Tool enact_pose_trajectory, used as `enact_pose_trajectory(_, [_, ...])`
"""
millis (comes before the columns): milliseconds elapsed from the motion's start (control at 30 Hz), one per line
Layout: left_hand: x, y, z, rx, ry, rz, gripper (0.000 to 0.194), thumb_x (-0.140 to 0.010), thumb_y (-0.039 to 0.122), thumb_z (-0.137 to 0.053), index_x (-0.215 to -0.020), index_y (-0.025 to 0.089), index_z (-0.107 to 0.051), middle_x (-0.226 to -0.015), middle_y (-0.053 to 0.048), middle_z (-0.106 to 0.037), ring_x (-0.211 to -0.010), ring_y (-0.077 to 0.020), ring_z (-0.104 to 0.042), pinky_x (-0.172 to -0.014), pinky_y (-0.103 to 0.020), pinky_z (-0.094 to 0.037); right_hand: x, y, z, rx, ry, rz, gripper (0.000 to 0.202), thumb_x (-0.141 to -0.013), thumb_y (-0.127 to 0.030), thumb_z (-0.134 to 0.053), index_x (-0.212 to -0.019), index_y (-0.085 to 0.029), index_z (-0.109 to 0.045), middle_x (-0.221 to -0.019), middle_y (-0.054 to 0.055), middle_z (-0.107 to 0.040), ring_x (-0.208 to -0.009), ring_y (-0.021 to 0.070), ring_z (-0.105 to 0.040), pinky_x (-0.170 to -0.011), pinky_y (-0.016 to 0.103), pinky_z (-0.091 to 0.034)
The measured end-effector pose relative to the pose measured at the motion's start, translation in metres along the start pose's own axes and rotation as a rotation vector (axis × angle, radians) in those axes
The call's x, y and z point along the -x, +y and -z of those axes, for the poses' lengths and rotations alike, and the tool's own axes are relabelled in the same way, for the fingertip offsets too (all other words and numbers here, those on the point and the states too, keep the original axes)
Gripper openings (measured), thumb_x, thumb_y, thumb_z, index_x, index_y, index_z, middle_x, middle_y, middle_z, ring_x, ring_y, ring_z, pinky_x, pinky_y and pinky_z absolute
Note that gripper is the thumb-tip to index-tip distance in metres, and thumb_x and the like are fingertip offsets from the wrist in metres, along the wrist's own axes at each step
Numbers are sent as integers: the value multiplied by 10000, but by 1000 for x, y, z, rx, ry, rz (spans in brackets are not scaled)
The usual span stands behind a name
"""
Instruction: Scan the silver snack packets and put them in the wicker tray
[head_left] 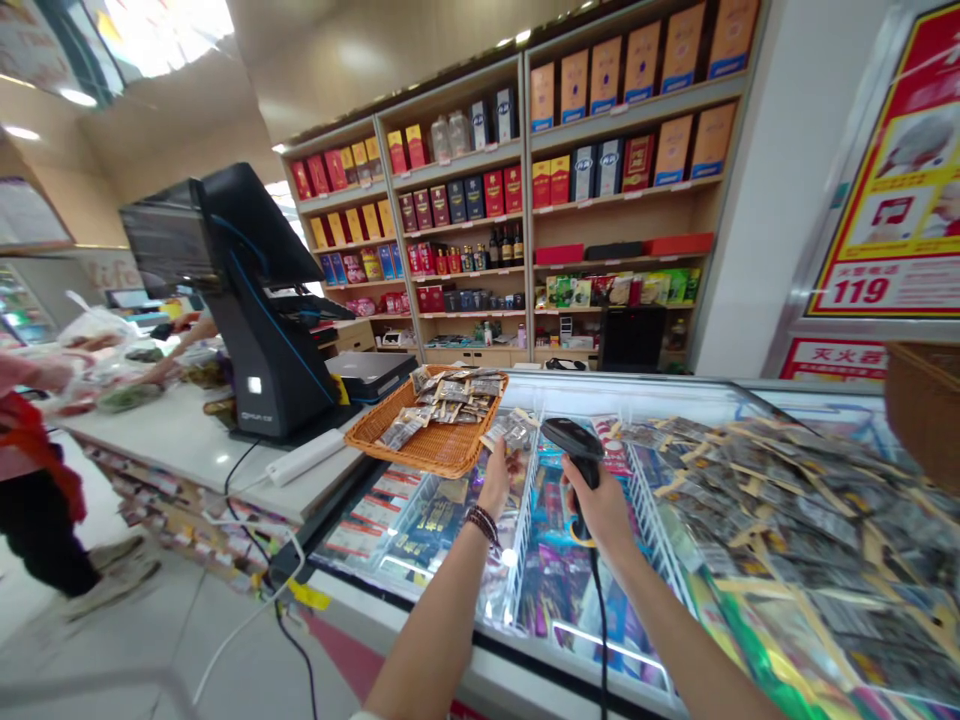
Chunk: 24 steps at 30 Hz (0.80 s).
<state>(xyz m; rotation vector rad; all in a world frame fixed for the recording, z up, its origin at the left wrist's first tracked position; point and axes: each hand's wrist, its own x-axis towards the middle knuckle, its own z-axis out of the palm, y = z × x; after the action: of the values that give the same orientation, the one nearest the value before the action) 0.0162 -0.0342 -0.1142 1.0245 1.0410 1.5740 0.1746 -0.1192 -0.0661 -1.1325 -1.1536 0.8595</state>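
Observation:
My left hand (496,480), with a dark beaded bracelet at the wrist, grips several small silver-and-tan packets (514,428) near the right edge of a wicker tray (450,450). More packets (454,392) lie heaped at the back of that tray. My right hand (604,500) is closed around the handle of a black barcode scanner (574,438), its head pointing left toward the held packets. A black cord (600,620) runs down from the scanner's handle. Both hands are above the glass top of a freezer (420,585).
To the right, a large pile of similar packets (795,520) covers the freezer top, with a brown basket (926,410) behind. A checkout terminal (266,330) and a white power strip (304,457) occupy the left counter. Another person (34,450) stands far left. Shelves of boxes line the back.

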Motion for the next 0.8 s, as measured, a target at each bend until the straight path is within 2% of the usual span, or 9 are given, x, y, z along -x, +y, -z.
enact_pose_trajectory(100, [-2, -1, 1, 49, 1, -9, 487, -787, 651, -732, -848, 171, -679, -774, -65, -699, -735, -180, -684, -709, -303, -570, 0, -1, 0, -17, 6, 4, 523, -703, -758, -699, -677, -254, -565, -431, -11, -548, -359, 177, -512, -398, 309, -417])
enact_pose_trajectory(200, [-3, 1, 2, 120, 12, -43, 467, -688, 538, -858, -912, 158, -705, -923, -100, -753, -925, -215, -734, -857, -331, -575, 0, 2, -1, -31, 10, 11, 530, -698, -761, -707, -683, -251, -565, -448, -13, -560, -357, 171, -513, -388, 301, -415])
enact_pose_trajectory(333, [-4, 1, 2, 201, -12, -58, 452, -642, 443, -910, -928, 155, -712, -994, -114, -771, -983, -207, -743, -999, -364, -539, 1, 8, -3, 22, 7, 30, 534, -746, -761, -666, -652, -247, -555, -408, -20, -525, -349, 164, -507, -411, 294, -406])
enact_pose_trajectory(567, [-10, -6, 2, 279, -51, -99, 508, -545, 422, -962, -903, 171, -702, -1004, -99, -777, -944, -204, -739, -1002, -384, -532, 8, -2, -5, 108, -59, 48, 554, -731, -789, -643, -671, -245, -558, -428, 1, -563, -376, 187, -531, -446, 309, -400])
enact_pose_trajectory(667, [-9, -6, 3, 277, -62, -115, 478, -560, 414, -957, -880, 178, -692, -1008, -102, -778, -968, -216, -736, -1007, -394, -527, 10, -5, -6, 133, -70, 59, 551, -730, -790, -639, -675, -248, -556, -423, 3, -566, -379, 195, -537, -455, 315, -405])
enact_pose_trajectory(800, [-7, -4, 4, 248, -74, -134, 444, -604, 403, -941, -900, 176, -701, -1033, -111, -774, -1012, -227, -732, -1019, -400, -521, 8, 2, -7, 155, -50, 84, 548, -754, -788, -618, -666, -251, -555, -414, 4, -562, -381, 204, -548, -469, 318, -414])
